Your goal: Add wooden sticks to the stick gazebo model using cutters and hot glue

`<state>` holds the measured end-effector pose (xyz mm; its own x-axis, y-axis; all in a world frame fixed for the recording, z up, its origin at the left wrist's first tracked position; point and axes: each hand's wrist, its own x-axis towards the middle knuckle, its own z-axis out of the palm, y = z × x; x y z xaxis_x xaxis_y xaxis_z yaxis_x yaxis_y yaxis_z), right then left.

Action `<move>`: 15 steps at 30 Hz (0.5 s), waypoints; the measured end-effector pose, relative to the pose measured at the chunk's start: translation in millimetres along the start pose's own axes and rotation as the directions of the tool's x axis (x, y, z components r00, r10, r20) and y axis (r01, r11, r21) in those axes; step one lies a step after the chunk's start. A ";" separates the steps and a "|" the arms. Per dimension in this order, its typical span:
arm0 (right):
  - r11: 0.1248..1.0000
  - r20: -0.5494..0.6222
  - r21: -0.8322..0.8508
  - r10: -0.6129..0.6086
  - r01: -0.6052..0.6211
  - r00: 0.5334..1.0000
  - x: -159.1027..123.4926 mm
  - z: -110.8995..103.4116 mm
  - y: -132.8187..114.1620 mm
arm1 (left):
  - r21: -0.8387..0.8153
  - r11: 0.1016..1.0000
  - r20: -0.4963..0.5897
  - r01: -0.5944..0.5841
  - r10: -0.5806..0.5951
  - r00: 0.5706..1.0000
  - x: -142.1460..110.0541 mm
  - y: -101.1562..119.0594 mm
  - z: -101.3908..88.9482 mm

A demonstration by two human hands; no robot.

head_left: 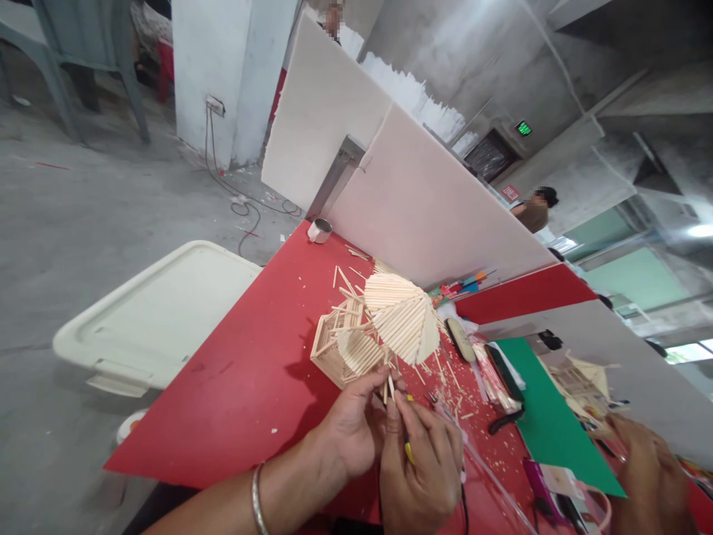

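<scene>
My left hand (353, 423) is closed, pinching a thin wooden stick (391, 388) at the fingertips. Against the same stick press the thumb and finger of my right hand (420, 461). A yellow and black tool (409, 449) shows partly under my right hand; its kind is hidden. Just beyond my fingers stands a small house-like model (328, 349) built of wooden sticks, with open log-style walls. A sloped roof of sticks (398, 312) covers its far right side, and a smaller rounded stick panel (359, 351) sits nearer my hands.
Stick scraps litter the red table (250, 386). A metal cup (319, 230) stands at the far corner by a white partition (423, 200). On the right are an eyeglass case (460, 339), a green sheet (557, 416) and another person's hand (649, 475). A pale lid (167, 312) lies left.
</scene>
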<state>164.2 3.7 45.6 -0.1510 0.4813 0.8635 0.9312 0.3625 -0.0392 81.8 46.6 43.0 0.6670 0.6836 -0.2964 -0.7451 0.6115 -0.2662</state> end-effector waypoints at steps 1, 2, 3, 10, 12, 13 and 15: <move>1.000 0.000 -0.004 0.006 -0.006 1.000 -0.4 -0.1 0.5 | 0.001 1.000 -0.008 0.002 -0.002 1.000 -0.4 0.2 0.5; 1.000 -0.005 -0.010 0.011 -0.011 1.000 -0.7 -0.2 1.0 | 0.000 1.000 -0.014 0.004 -0.004 1.000 -0.9 0.3 0.8; 1.000 -0.009 -0.018 0.014 -0.014 1.000 -1.0 -0.4 1.5 | 0.001 1.000 -0.016 0.005 -0.005 1.000 -1.4 0.5 1.0; 1.000 -0.015 -0.017 0.015 -0.015 1.000 0.3 -0.1 0.1 | -0.002 1.000 0.055 0.020 -0.020 0.998 -3.1 1.4 -3.7; 1.000 -0.014 -0.014 0.017 -0.017 1.000 1.0 0.1 -1.0 | 0.000 1.000 0.067 0.026 -0.026 0.997 -3.1 1.5 -5.2; 1.000 -0.015 -0.017 0.015 -0.015 1.000 1.4 0.2 -1.4 | -0.001 1.000 0.072 0.029 -0.029 0.997 -2.9 1.4 -5.9; 1.000 -0.017 -0.021 0.006 -0.006 1.000 1.9 0.3 -1.7 | -0.004 1.000 0.078 0.030 -0.030 0.996 -2.2 1.1 -7.2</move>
<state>162.2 4.3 47.1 -0.1397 0.4698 0.8717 0.9390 0.3422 -0.0340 79.5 42.9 36.7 0.6869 0.6940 -0.2156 -0.7244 0.6304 -0.2790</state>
